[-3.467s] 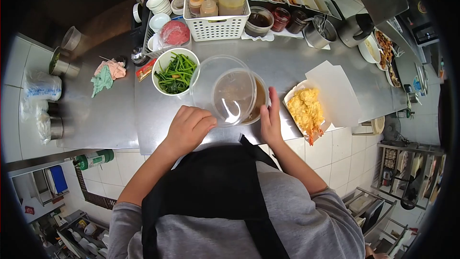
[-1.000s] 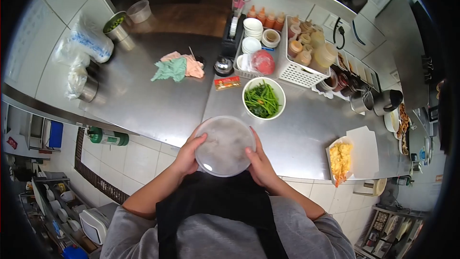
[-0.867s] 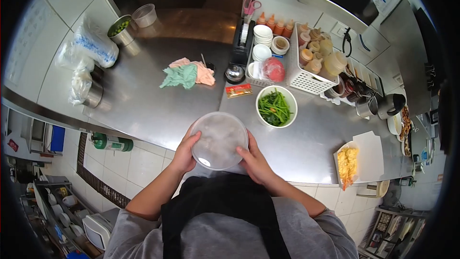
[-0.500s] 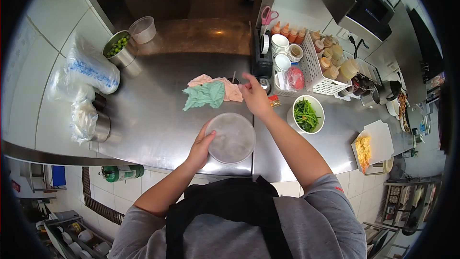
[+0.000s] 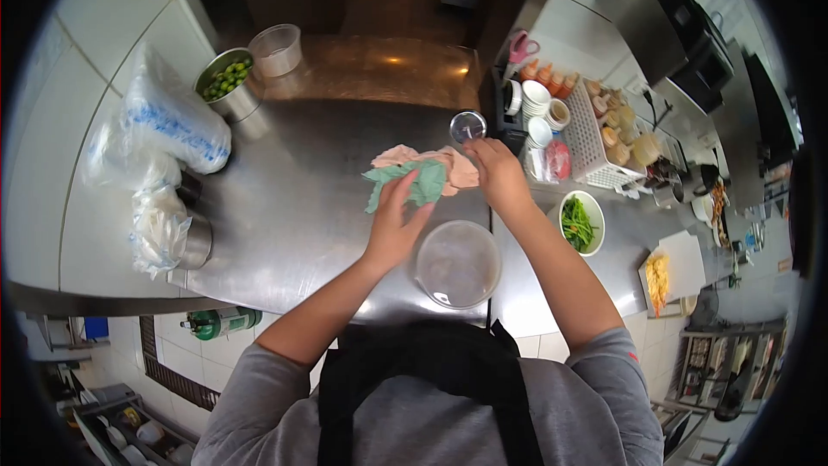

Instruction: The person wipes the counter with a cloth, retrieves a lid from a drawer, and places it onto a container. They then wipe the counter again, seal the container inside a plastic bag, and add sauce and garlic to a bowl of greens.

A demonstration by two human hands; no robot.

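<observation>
Two bare hands reach over the steel surface point(image 5: 289, 216). Fingers spread, the left hand point(image 5: 395, 229) is at the green cloth point(image 5: 432, 179), its grip wide and holding nothing that I can make out. The right hand point(image 5: 502, 174) has its fingers drawn together at the lower rim of a shiny round thing point(image 5: 467, 126), beside the pink cloth point(image 5: 463, 169); whether it holds or only touches it, I cannot tell.

The tub point(image 5: 458, 265) sits upright by the surface's front edge, no hand on it. The bowl point(image 5: 600, 221) of greens and the box point(image 5: 687, 262) of fried food lie towards the right end.

My reading: a reach beyond the tub is in hand; it calls for forearms clear of the tub, and the tub itself for level handling. Haze veils the tub's contents, the right fingers mask each other, and dark corners cut off the view.
</observation>
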